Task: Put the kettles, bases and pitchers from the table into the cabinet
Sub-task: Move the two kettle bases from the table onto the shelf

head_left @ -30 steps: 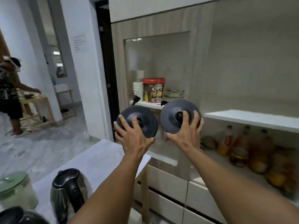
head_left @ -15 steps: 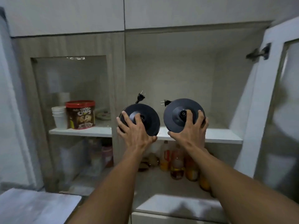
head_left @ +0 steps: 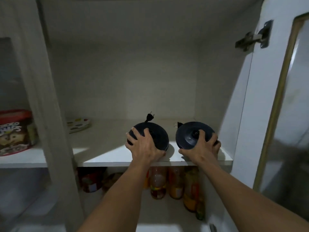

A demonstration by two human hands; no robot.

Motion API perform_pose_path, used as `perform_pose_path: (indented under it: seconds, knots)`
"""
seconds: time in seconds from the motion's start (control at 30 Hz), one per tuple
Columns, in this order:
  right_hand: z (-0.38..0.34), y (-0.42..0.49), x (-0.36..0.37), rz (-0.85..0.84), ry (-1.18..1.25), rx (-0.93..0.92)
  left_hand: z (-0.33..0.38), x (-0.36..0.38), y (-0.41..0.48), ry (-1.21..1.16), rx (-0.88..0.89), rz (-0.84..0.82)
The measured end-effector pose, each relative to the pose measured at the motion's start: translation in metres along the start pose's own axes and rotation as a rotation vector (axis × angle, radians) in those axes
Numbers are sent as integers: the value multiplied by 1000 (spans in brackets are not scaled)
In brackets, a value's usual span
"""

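Two round black kettle bases are over the front of the white cabinet shelf (head_left: 117, 158). My left hand (head_left: 143, 148) grips the left base (head_left: 158, 136), whose plug (head_left: 149, 117) sticks up behind it. My right hand (head_left: 202, 148) grips the right base (head_left: 187, 134), tilted with its top face toward me and its plug (head_left: 177, 125) pointing left. Both bases sit low at the shelf; whether they rest on it I cannot tell. No kettle or pitcher is in view.
The cabinet door (head_left: 275, 114) stands open on the right, hinge (head_left: 252, 39) near the top. A flat plate-like item (head_left: 78, 125) lies at the shelf's back left. A cereal tub (head_left: 15, 131) stands in the left compartment. Several bottles (head_left: 173, 183) fill the lower shelf.
Both hands have carried the bases forward and down from in front of the cabinet onto the front of the shelf. The view has moved closer to the cabinet.
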State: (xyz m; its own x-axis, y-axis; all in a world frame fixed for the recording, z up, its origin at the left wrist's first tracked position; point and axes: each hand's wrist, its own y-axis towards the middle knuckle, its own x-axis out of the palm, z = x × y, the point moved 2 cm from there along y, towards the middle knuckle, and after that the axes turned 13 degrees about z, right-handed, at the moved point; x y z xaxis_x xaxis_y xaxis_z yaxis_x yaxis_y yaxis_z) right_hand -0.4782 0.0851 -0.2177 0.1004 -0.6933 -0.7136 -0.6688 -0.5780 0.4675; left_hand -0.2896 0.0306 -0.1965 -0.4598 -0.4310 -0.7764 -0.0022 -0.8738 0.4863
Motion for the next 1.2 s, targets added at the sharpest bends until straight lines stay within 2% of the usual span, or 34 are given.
perform_pose_path:
  seconds: [0.07, 0.2, 0.33, 0.43, 0.57, 0.7, 1.2]
  knots:
    - [-2, 21, 19, -76, -20, 45, 4, 21, 22, 16, -16, -73]
    - [-6, 64, 62, -274, -57, 65, 5, 65, 68, 36, -156, -254]
    - [-19, 112, 98, -301, -84, -18, 5, 114, 126, -16, -236, -347]
    - [-26, 144, 125, -277, -49, -62, 8, 138, 162, 13, -232, -348]
    - [-28, 179, 155, -340, -23, -57, 5, 165, 197, -60, -141, -327]
    - [-28, 190, 164, -355, -4, -64, 6, 181, 213, -76, -135, -343]
    - [-32, 138, 132, -337, -99, -26, 4, 143, 159, 45, -230, -350]
